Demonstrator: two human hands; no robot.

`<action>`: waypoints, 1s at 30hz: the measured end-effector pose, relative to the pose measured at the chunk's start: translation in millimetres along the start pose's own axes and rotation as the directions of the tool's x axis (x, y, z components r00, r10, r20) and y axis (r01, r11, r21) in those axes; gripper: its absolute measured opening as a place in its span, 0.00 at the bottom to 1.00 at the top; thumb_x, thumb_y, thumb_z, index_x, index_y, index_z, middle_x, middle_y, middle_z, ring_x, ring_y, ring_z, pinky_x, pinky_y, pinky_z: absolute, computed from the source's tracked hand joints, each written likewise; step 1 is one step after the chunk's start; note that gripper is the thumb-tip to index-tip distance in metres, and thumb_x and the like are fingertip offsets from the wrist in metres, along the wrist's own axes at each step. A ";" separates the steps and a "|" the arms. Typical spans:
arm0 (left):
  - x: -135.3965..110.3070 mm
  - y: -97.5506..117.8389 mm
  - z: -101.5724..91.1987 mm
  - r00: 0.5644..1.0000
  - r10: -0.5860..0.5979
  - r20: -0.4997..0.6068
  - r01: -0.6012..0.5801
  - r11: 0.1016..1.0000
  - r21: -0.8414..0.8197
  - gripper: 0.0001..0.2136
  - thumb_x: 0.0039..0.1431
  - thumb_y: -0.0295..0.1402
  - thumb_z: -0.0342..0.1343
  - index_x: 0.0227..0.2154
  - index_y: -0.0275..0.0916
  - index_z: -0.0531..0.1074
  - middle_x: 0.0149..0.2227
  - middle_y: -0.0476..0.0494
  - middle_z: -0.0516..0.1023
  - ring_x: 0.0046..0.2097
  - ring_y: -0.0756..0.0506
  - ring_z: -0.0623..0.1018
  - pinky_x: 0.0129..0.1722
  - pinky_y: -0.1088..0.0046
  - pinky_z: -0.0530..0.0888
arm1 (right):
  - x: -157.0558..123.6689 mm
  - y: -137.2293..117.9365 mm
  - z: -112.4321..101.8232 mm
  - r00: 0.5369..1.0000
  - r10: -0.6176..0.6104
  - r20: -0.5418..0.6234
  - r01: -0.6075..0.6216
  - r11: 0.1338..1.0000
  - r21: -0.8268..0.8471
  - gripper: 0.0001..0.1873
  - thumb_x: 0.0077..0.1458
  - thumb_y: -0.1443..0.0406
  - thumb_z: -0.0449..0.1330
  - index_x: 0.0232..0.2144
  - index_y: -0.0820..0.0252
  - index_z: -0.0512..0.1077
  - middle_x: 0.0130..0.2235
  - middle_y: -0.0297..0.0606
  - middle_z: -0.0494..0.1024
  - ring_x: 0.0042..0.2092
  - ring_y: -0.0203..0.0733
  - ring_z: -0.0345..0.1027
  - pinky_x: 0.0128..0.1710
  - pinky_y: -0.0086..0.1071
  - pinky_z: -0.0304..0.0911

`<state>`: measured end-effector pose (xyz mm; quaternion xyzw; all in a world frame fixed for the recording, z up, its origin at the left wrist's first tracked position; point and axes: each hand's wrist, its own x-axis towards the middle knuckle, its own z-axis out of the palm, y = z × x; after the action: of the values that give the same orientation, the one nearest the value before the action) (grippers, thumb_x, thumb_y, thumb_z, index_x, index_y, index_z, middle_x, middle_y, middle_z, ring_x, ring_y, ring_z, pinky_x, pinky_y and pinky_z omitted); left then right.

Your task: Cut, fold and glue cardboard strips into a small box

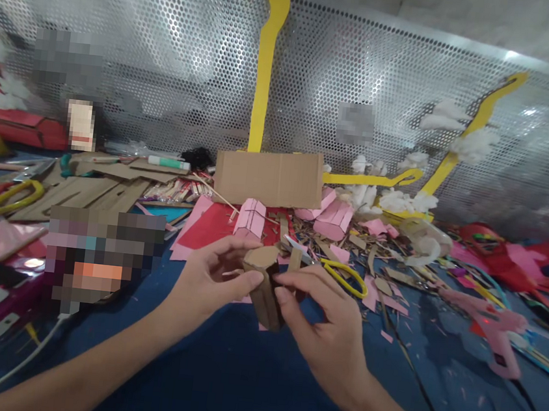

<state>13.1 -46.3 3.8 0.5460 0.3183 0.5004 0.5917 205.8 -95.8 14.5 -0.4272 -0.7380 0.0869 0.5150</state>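
Note:
A small folded cardboard prism (264, 299) with a many-sided flat top tilts above the blue table, near the middle of the head view. My left hand (205, 280) grips it from the left, thumb across its near side and fingers behind. A narrow cardboard strip (295, 260) stands up between the fingertips of my right hand (328, 319), whose thumb is against the prism's right side. Whether the strip is joined to the prism, I cannot tell. Just beyond are a pink paper prism (250, 218) with dark edge lines and scissors (345, 275) with yellow handles.
A pink glue gun (492, 320) with a lit red spot lies right, its cord trailing forward. Cardboard and pink paper scraps (363, 241) litter the table behind my hands. A cardboard box (267, 177) bearing a tall yellow strip (264, 80) stands before the perforated metal panel (182, 58).

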 end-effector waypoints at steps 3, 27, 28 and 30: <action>-2.1 -2.9 1.0 0.999 0.025 0.046 -0.028 0.998 0.050 0.20 0.53 0.35 0.72 0.49 0.40 0.77 0.46 0.40 0.85 0.45 0.42 0.84 0.44 0.67 0.81 | -0.2 -3.4 0.3 1.000 0.004 0.019 -0.005 1.000 0.022 0.06 0.61 0.70 0.62 0.36 0.56 0.79 0.34 0.35 0.79 0.32 0.38 0.73 0.32 0.31 0.70; -10.7 -2.5 7.3 0.964 0.264 -0.013 -0.247 0.918 0.310 0.18 0.54 0.32 0.71 0.49 0.45 0.80 0.46 0.48 0.86 0.46 0.44 0.85 0.52 0.68 0.82 | -3.0 -4.0 6.4 0.989 0.139 -0.042 -0.132 0.982 0.132 0.10 0.56 0.74 0.60 0.25 0.58 0.73 0.25 0.30 0.73 0.28 0.35 0.66 0.29 0.28 0.62; -11.0 -2.5 7.9 0.961 0.275 -0.016 -0.256 0.914 0.315 0.18 0.54 0.32 0.71 0.49 0.45 0.80 0.46 0.48 0.86 0.46 0.44 0.85 0.52 0.67 0.82 | -3.4 -3.6 6.9 0.985 0.166 -0.036 -0.159 0.976 0.151 0.09 0.56 0.73 0.60 0.25 0.58 0.73 0.25 0.30 0.73 0.27 0.35 0.65 0.29 0.29 0.62; -11.4 -2.5 9.0 0.959 0.282 -0.015 -0.262 0.909 0.325 0.18 0.54 0.32 0.71 0.49 0.44 0.80 0.46 0.47 0.86 0.46 0.44 0.85 0.52 0.66 0.82 | -4.2 -2.6 8.0 0.973 0.231 -0.005 -0.226 0.956 0.189 0.09 0.58 0.70 0.60 0.25 0.58 0.73 0.25 0.31 0.73 0.28 0.36 0.65 0.29 0.30 0.62</action>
<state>18.6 -59.7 1.3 0.6579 0.3338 0.5364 0.4099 198.2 -97.9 9.4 -0.4607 -0.6650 0.2090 0.5494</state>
